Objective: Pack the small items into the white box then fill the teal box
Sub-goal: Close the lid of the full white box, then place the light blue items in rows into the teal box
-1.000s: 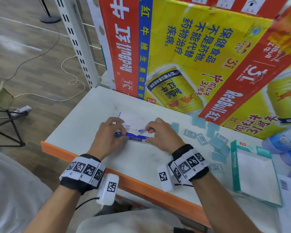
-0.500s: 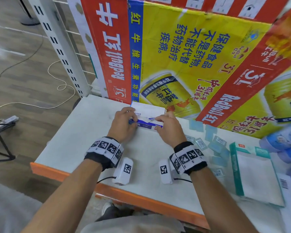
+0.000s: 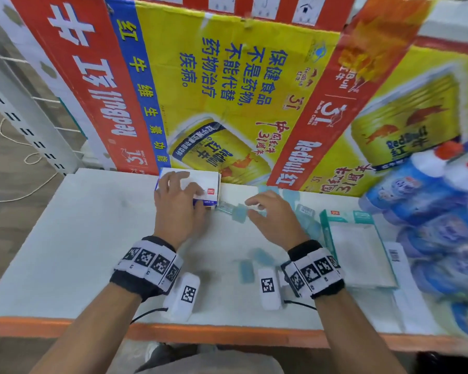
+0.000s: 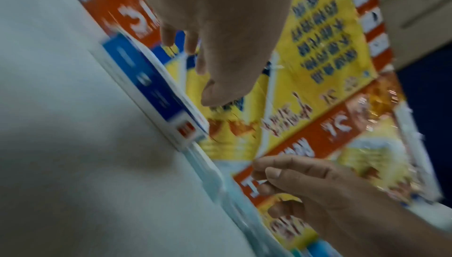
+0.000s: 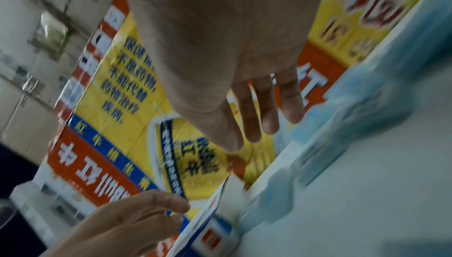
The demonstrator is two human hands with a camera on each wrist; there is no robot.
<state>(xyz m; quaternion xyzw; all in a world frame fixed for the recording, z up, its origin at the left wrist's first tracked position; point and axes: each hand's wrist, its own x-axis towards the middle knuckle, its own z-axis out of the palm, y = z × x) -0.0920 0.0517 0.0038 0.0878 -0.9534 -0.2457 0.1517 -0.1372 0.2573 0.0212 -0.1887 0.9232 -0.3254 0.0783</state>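
The white box [image 3: 210, 182] with a blue side stripe [image 4: 151, 83] lies flat at the back of the table, against the printed cardboard. My left hand [image 3: 187, 186] rests on top of it with fingers spread and relaxed. My right hand [image 3: 257, 209] hovers open and empty just right of the box, fingertips over small teal packets [image 3: 231, 210]. More packets [image 3: 247, 269] lie scattered under and around that hand. The teal box [image 3: 357, 252] lies flat at the right. In the right wrist view the fingers [image 5: 269, 118] are straight above the blurred packets.
A tall red and yellow cardboard panel [image 3: 227, 90] walls off the back of the table. Blue wrapped bottles [image 3: 427, 211] crowd the far right. The orange table edge [image 3: 227, 332] runs along the front, with bare white tabletop [image 3: 79, 238] at the left.
Both hands slid the white box away from the front to the back against the cardboard. My right hand then let go of it and moved right over the packets.
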